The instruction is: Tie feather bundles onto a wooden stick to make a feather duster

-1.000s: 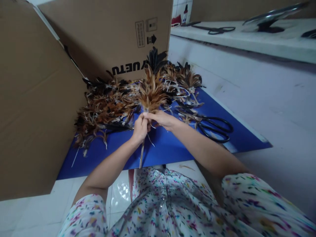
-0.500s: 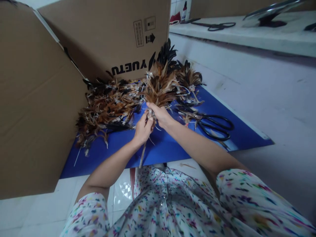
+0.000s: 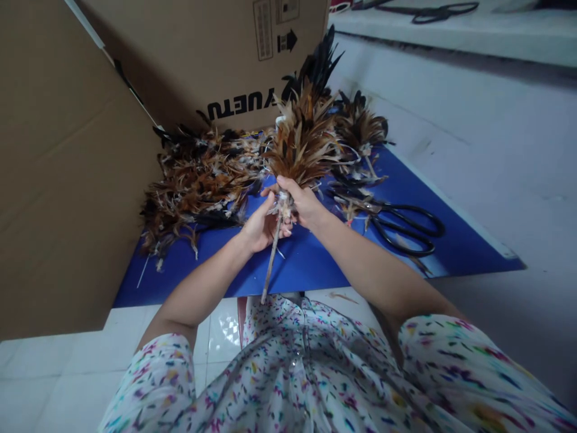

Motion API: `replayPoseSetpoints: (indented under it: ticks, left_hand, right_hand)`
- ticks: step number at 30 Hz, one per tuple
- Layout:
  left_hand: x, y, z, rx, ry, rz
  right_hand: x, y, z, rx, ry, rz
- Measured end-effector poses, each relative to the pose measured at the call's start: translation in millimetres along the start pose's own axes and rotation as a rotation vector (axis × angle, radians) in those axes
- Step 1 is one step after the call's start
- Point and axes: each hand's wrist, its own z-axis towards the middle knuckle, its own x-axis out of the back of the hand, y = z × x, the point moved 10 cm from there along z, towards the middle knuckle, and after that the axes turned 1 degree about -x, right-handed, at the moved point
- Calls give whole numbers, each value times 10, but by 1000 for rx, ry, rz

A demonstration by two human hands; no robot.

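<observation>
A bundle of brown and black feathers (image 3: 302, 141) fans upward from a thin stick (image 3: 271, 261) that points down toward my lap. My right hand (image 3: 303, 201) is wrapped round the base of the feathers, its thumb across the front. My left hand (image 3: 264, 225) cups the whitish quill ends from the left and beneath, with its fingertips showing behind the stick. Left of the bundle, a heap of loose brown feathers (image 3: 193, 186) lies on the blue board (image 3: 306, 264). A second feather bundle (image 3: 363, 129) lies behind on the right.
Large black-handled scissors (image 3: 406, 225) lie right of my hands on the board. Cardboard panels (image 3: 58, 180) stand at the left and back. At the right is a pale wall, topped by a ledge (image 3: 509, 39) holding another pair of scissors (image 3: 444, 12).
My left hand has loosened from its pinch and spread under the quill ends, uncovering more of the stick. The view has shifted slightly, and the bundle sits more upright.
</observation>
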Motion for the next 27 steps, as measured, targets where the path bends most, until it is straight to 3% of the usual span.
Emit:
replayPoseSetpoints:
  ticks: [4,9,17,27]
  left_hand:
    - [-115,-16,-39,20,-112,3]
    - [-122,-40,-48,45,-175,57]
    - [-89,33,-57,-13,-120,80]
    - [-186,17,-121,0,-193,24]
  right_hand:
    - [-23,-9,-1,18,-24,-21]
    - [-68,-15,46,104,-95,28]
    - [-33,14,36,96,-106,-112]
    - [-94,-19,7,143,-182,-167]
